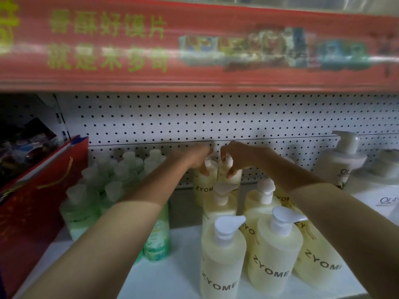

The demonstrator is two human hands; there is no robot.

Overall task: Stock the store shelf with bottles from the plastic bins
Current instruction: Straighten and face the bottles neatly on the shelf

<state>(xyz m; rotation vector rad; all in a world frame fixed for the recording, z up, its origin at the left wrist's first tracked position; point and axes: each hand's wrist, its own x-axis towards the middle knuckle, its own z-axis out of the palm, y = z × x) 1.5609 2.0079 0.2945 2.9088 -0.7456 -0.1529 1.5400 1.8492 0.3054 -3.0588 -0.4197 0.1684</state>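
Several pale yellow pump bottles marked ZYOME (222,257) stand in rows on the white shelf (172,277). Both my arms reach to the back row by the pegboard. My left hand (199,158) grips the top of one back-row yellow bottle (203,186). My right hand (235,157) pinches the pump top of the bottle beside it (236,178), thumb and fingers curled round the cap. The two bottles stand upright and touch each other.
Green bottles with clear caps (121,175) fill the shelf's left part. A red gift bag (36,197) leans at the far left. White OLAY pump bottles (343,160) and a box stand at the right. A red banner (194,46) hangs overhead.
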